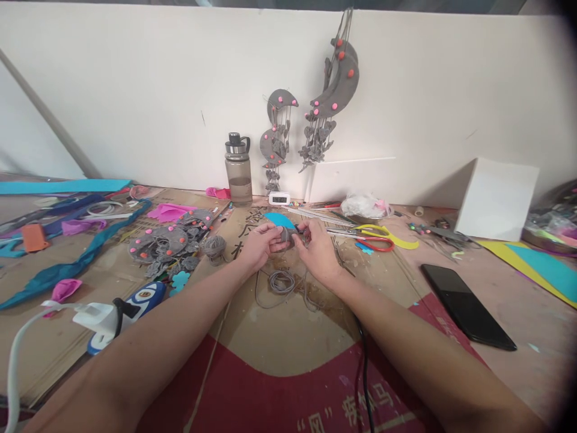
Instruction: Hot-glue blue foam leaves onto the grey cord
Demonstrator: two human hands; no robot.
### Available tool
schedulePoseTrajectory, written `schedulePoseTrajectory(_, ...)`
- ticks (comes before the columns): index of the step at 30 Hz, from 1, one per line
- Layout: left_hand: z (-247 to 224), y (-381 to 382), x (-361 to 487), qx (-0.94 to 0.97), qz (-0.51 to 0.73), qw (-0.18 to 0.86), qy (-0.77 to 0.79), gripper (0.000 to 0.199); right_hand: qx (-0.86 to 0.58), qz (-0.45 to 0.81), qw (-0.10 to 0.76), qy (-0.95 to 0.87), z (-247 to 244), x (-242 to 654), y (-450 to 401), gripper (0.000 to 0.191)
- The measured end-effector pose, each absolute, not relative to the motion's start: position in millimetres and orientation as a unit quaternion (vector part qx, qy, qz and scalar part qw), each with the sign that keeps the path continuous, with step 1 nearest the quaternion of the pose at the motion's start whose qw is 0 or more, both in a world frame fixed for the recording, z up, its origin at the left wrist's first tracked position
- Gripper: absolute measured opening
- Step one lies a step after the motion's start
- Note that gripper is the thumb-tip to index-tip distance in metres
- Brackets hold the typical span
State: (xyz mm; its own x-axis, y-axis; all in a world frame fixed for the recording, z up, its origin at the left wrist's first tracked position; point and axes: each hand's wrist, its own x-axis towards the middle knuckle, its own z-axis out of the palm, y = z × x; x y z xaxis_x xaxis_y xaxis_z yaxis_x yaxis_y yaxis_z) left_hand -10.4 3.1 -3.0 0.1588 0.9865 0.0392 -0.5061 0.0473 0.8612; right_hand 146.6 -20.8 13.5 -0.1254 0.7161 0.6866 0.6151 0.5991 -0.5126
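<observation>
My left hand [260, 248] is closed, its fingertips pinching a small grey felt piece [285, 238]. My right hand [319, 251] meets it from the other side, thumb and fingers pinched at the piece's right end, where a small dark bit shows that I cannot make out. Grey yarn [282, 282] hangs down below the hands and lies in a loose coil on the cardboard [270, 343]. Just behind the fingers is a blue curved cutout [277, 220]. To the left of my left hand sits a ball of grey yarn [214, 248].
Grey moon ornaments [351, 90] hang on the white wall behind. A water bottle [238, 174] and a small clock [279, 198] stand at the back. Scissors [376, 242] lie right of my hands, a phone [466, 305] farther right. Finished grey pieces [157, 243] and a power strip [151, 294] are left.
</observation>
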Motion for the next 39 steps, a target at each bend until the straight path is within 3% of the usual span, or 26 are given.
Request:
schedulePoseTrajectory(5,-1.9,3.5,-9.8,0.377,0.613,0.626,0.301,0.027,-0.440,0.041,0.491,-0.750,14.6,143.0,-26.2,0.012)
schedulePoseTrajectory(14,-6.6,20.6,-21.2,0.267,0.598,0.687,0.314,0.005,-0.444,0.123,0.505,-0.730,9.1,142.9,-23.3,0.011)
schedulePoseTrajectory(24,-5.5,3.2,-6.7,0.413,0.580,0.633,0.304,0.027,-0.459,0.150,0.516,-0.708,11.8,144.0,-21.7,0.021)
schedulePoseTrajectory(28,-3.5,-1.3,-4.2,0.439,0.589,0.606,0.304,0.028,-0.466,0.153,0.513,-0.704,12.2,143.4,-22.2,0.026)
schedulePoseTrajectory(35,-2.2,-3.1,-4.3,0.447,0.570,0.633,0.273,0.028,-0.471,0.130,0.496,-0.718,11.4,144.2,-19.2,0.006)
schedulePoseTrajectory(39,-2.2,-2.2,-4.4,0.441,0.585,0.618,0.285,0.027,-0.475,0.123,0.528,-0.693,9.4,143.2,-19.8,0.018)
